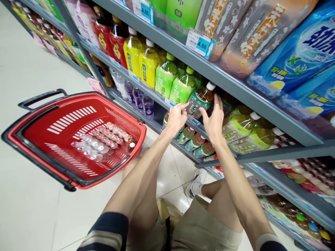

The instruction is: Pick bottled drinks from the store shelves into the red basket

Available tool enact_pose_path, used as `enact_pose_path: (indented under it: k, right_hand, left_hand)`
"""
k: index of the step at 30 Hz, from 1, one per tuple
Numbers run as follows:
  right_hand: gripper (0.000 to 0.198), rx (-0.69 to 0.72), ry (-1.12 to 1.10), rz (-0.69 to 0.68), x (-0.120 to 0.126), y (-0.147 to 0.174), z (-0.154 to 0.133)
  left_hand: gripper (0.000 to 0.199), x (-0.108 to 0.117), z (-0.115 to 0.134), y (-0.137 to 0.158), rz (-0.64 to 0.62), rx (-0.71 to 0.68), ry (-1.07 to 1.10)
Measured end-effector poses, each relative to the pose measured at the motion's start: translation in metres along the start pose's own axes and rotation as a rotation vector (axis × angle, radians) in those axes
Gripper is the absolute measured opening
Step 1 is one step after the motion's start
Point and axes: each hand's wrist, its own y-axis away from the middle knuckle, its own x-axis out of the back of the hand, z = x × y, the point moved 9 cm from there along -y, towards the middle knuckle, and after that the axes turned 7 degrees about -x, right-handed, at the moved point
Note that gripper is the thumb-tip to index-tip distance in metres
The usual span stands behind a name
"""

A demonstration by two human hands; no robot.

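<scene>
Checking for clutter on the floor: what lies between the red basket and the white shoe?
In the head view, only bare pale floor tiles and the person's left forearm crossing above them lie between the red basket and the white shoe.

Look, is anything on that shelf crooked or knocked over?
Yes. The brown bottle between the left hand and right hand leans sideways, and bottles right of it lie tipped over, while the green bottles stand upright.

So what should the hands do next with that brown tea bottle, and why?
Probably close both hands around it and ease it off the shelf. The left hand and right hand flank the tilted brown bottle, fingers at its sides but not clearly gripping yet. The red basket sits open beside them, holding only small bottles.
</scene>
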Motion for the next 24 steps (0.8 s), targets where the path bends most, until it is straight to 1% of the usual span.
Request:
enact_pose_path:
  k: [2, 3, 5, 7, 11, 14, 16, 17, 18, 20, 21, 22, 24]
  right_hand:
    - [0.056, -0.047, -0.023, 0.067, 0.009, 0.019, 0.009]
    - [0.047, -0.068, -0.022, 0.063, 0.009, 0.028, 0.014]
    - [0.034, -0.087, 0.014, -0.018, -0.001, 0.044, 0.024]
    - [0.028, -0.090, 0.064, -0.108, -0.014, 0.053, 0.032]
    - [0.023, -0.102, 0.089, -0.141, -0.027, 0.055, 0.043]
    - [0.024, -0.072, 0.075, -0.170, -0.028, 0.052, 0.041]
    - [0.025, -0.070, 0.050, -0.176, -0.025, 0.048, 0.039]
    - [0.027, -0.083, 0.027, -0.152, -0.021, 0.044, 0.038]
    - [0.035, -0.096, -0.002, -0.107, -0.015, 0.038, 0.035]
    - [0.056, -0.093, -0.056, 0.025, -0.002, 0.022, 0.027]
    - [0.065, -0.069, -0.071, 0.078, 0.002, 0.013, 0.020]
    - [0.070, -0.039, -0.075, 0.109, 0.004, 0.005, 0.012]
    - [0.073, -0.003, -0.061, 0.111, 0.001, -0.012, 0.001]
  left_hand:
    - [0.035, 0.005, -0.004, 0.003, 0.010, 0.036, -0.114]
    - [0.030, 0.005, -0.007, 0.005, 0.001, 0.051, -0.162]
    - [0.022, -0.001, -0.011, 0.008, -0.058, 0.051, -0.224]
    - [0.018, -0.010, -0.013, 0.009, -0.109, 0.032, -0.254]
    - [0.016, -0.018, -0.018, 0.007, -0.087, 0.063, -0.256]
    - [0.016, -0.019, -0.017, 0.005, -0.074, 0.081, -0.252]
    - [0.015, -0.014, -0.017, 0.004, -0.044, 0.113, -0.262]
    - [0.013, -0.010, -0.016, 0.004, -0.016, 0.132, -0.260]
    - [0.013, -0.006, -0.015, 0.004, 0.016, 0.146, -0.251]
    - [0.023, 0.000, -0.010, 0.005, 0.065, 0.149, -0.223]
    - [0.027, 0.000, -0.007, 0.005, 0.070, 0.143, -0.210]
    - [0.029, -0.001, -0.004, 0.005, 0.064, 0.137, -0.204]
    - [0.029, -0.004, -0.002, 0.006, 0.050, 0.142, -0.200]
